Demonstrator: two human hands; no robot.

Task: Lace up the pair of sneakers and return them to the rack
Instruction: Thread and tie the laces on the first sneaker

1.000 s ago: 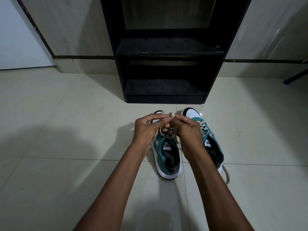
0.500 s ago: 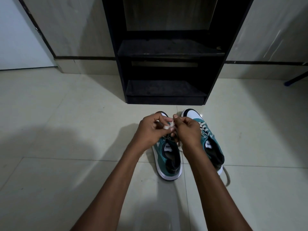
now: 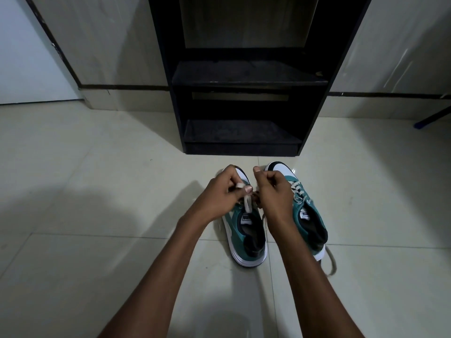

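Both hands work over the left teal sneaker (image 3: 246,236); the left hand (image 3: 219,191) pinches its white lace (image 3: 248,203) between thumb and forefinger; the right hand (image 3: 274,191) is curled on the lace beside it; the right sneaker (image 3: 308,215) sits just beyond the right hand, the black rack (image 3: 244,76) ahead.

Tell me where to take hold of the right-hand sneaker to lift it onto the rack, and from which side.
Grip the right-hand sneaker at its heel collar, coming from above and behind. Its heel points toward you, toe toward the rack, and the open mouth lets fingers hook inside. Mind the loose lace trailing on the floor by the heel.
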